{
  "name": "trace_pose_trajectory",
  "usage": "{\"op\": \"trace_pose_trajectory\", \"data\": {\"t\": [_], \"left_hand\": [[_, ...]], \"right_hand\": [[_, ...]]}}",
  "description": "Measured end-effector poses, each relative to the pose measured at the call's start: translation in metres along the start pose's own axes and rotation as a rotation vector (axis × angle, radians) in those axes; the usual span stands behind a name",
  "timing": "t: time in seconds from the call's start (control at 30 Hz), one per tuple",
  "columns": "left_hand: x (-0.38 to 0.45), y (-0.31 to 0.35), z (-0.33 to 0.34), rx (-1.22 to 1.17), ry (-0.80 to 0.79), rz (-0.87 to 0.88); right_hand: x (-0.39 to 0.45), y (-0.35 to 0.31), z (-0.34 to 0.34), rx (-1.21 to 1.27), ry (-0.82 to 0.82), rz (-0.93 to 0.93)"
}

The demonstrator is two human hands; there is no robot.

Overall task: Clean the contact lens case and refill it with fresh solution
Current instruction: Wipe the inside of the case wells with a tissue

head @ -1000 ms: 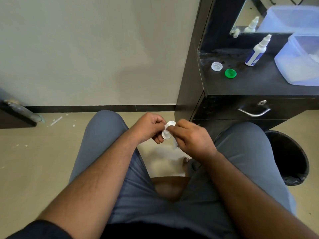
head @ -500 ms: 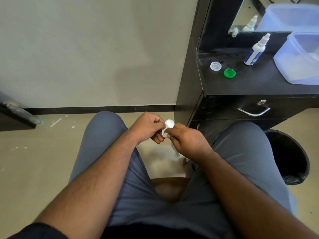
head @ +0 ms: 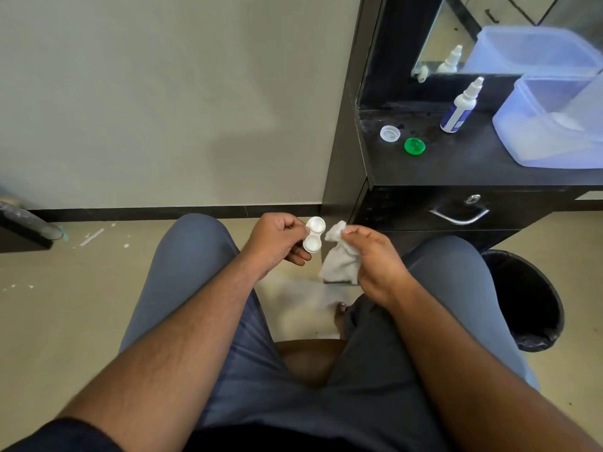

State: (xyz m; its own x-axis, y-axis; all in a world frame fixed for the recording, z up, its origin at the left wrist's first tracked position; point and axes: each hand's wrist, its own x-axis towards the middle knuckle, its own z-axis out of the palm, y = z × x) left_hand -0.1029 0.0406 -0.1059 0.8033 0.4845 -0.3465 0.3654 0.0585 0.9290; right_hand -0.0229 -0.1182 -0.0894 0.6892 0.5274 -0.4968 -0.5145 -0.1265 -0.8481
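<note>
My left hand point(head: 277, 238) pinches a white two-well contact lens case point(head: 314, 234) above my knees, both wells uncovered and facing me. Just to its right, my right hand point(head: 375, 259) grips a crumpled white tissue point(head: 341, 259), a small gap away from the case. On the black dresser top point(head: 456, 168) lie a clear cap point(head: 390, 133) and a green cap point(head: 414, 146), both off the case. A white solution bottle point(head: 458, 109) with a blue label stands upright behind them.
A translucent plastic tub point(head: 551, 125) sits at the dresser's right end, under a mirror point(head: 489, 37). A drawer with a metal handle point(head: 458, 216) is below the top. A black waste bin point(head: 525, 298) stands on the floor by my right knee.
My right hand has pulled the tissue out of the case and moved right, so the hands are now apart and both wells show.
</note>
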Motion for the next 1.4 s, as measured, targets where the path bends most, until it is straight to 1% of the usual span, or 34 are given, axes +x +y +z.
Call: {"op": "trace_pose_trajectory", "data": {"t": [0.17,0.27,0.33,0.5,0.67,0.73,0.8,0.83,0.87,0.9,0.93,0.97,1.0,1.03,1.07,1.1,1.13,1.23,1.4], "left_hand": [[-0.001,0.002,0.001,-0.075,-0.013,-0.013],[-0.003,0.002,0.000,-0.057,-0.043,-0.010],[-0.005,0.002,-0.001,-0.040,-0.052,-0.016],[-0.007,0.002,0.001,-0.002,-0.064,-0.004],[-0.012,0.006,0.003,0.076,-0.029,0.049],[-0.012,0.006,0.004,0.083,-0.013,0.063],[-0.013,0.005,0.006,0.076,0.006,0.078],[-0.014,0.004,0.007,0.079,0.017,0.091],[-0.015,0.003,0.008,0.083,0.031,0.105],[-0.016,0.002,0.009,0.082,0.051,0.120],[-0.016,0.002,0.009,0.070,0.085,0.133],[-0.015,0.003,0.008,0.044,0.138,0.141],[-0.013,0.004,0.005,0.007,0.210,0.144],[-0.010,0.006,0.000,-0.037,0.279,0.140],[-0.007,0.008,-0.005,-0.080,0.322,0.130],[-0.006,0.009,-0.009,-0.106,0.331,0.119],[-0.006,0.009,-0.011,-0.107,0.314,0.110],[-0.010,0.007,-0.008,-0.059,0.195,0.089],[-0.012,0.005,0.002,-0.044,0.089,0.069]], "right_hand": [[-0.001,0.010,0.006,-0.264,0.091,-0.248],[0.000,0.015,0.012,-0.453,0.044,-0.383],[0.002,0.018,0.015,-0.538,0.038,-0.418],[0.008,0.020,0.017,-0.689,0.135,-0.472],[0.005,0.020,0.018,-0.774,0.147,-0.515],[0.001,0.019,0.020,-0.760,0.147,-0.533],[0.000,0.018,0.024,-0.717,0.168,-0.476],[0.001,0.018,0.025,-0.702,0.180,-0.382],[0.004,0.018,0.025,-0.644,0.170,-0.241],[0.007,0.017,0.022,-0.502,0.126,-0.047],[0.008,0.016,0.020,-0.280,0.040,0.169],[0.007,0.014,0.017,-0.039,-0.038,0.328],[0.006,0.011,0.014,0.163,-0.063,0.371],[0.005,0.008,0.012,0.297,-0.065,0.331],[0.004,0.005,0.010,0.368,-0.043,0.253],[0.003,0.002,0.009,0.376,-0.008,0.152],[0.000,-0.001,0.009,0.332,0.024,0.045],[-0.002,-0.003,0.007,0.041,0.074,-0.236],[-0.003,0.008,0.015,-0.558,0.090,-0.582]]}}
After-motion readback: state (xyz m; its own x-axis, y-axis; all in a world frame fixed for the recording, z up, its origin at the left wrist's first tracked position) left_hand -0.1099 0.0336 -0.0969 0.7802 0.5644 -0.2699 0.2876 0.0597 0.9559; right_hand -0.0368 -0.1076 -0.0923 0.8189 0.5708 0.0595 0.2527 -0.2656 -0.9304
